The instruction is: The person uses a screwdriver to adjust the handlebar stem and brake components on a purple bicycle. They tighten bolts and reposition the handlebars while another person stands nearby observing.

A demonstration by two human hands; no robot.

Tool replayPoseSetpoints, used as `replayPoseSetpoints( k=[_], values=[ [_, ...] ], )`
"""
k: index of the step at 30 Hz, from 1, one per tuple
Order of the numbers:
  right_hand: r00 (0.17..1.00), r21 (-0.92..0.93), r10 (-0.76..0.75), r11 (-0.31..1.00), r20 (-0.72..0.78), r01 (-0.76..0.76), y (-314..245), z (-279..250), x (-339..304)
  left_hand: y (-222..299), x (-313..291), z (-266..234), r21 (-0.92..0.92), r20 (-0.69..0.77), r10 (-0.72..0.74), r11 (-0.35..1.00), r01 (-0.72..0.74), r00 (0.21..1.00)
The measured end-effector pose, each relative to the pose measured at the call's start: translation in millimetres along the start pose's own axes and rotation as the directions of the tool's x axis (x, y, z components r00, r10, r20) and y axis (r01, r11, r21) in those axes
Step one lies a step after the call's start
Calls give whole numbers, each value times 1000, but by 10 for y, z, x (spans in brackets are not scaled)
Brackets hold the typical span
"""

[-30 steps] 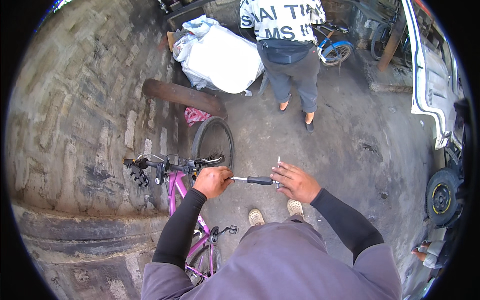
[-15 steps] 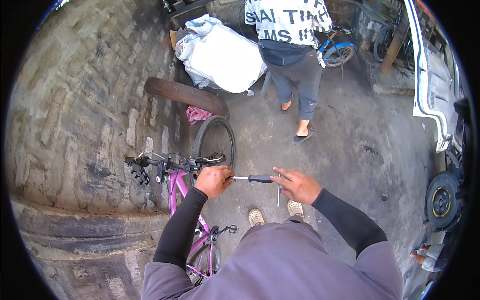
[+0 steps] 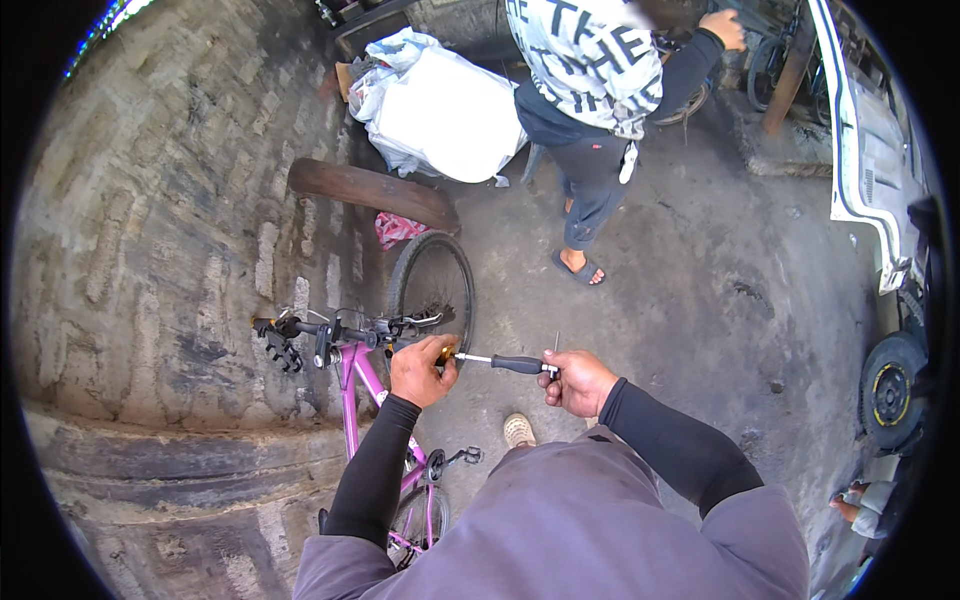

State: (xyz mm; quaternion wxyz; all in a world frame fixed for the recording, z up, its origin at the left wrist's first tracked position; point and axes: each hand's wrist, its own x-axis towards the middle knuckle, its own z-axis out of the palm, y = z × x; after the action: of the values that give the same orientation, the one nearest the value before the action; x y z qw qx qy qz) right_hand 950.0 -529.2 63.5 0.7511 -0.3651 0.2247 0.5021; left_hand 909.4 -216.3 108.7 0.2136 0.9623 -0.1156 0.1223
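In front of my body a screwdriver [image 3: 517, 364] with a dark grey handle and a bright metal shaft lies level between my hands. My left hand [image 3: 424, 372] is closed around a small yellow-gold piece [image 3: 446, 355] at the shaft's tip; its exact kind is hidden by my fingers. Closed on the handle's far end is my right hand [image 3: 582, 382], where a thin metal rod [image 3: 557, 341] crosses the tool and sticks out past my fingers. A pink bicycle [image 3: 365, 372] stands to the left, its handlebar and front wheel beyond my left hand.
Ahead, a person [image 3: 590, 110] in a patterned top and sandals stands beside a white wrapped bundle [image 3: 450, 115]. A wooden log [image 3: 375, 193] lies by the stained wall [image 3: 180, 250]. At right are a wheel [image 3: 890, 392] and a white vehicle door frame [image 3: 850, 150].
My right hand has turned and closed on the handle's end; the thin rod now points away from me. The yellow-gold piece has come into view. The person has turned and stretched an arm rightward.
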Motion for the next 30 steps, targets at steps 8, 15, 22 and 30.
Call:
replayPoseSetpoints(
  k=[8, 15, 22, 30],
  values=[
    [848, -611, -530, 671, 0, 420, 44, 118, -252, -70, -11, 40, 75, 74, 192, 978, -197, 979],
    [439, -686, -527, -563, 728, 461, -99, -66, -352, -25, -19, 76, 63, 34, 176, 982, -178, 984],
    [992, -280, -120, 954, -26, 108, -86, 12, -90, -58, -5, 36, -42, 20, 158, 987, -157, 987],
    [456, -633, -443, -602, 772, 486, -164, -119, -451, -60, -24, 25, -29, 31, 135, 991, -134, 990]
  ],
)
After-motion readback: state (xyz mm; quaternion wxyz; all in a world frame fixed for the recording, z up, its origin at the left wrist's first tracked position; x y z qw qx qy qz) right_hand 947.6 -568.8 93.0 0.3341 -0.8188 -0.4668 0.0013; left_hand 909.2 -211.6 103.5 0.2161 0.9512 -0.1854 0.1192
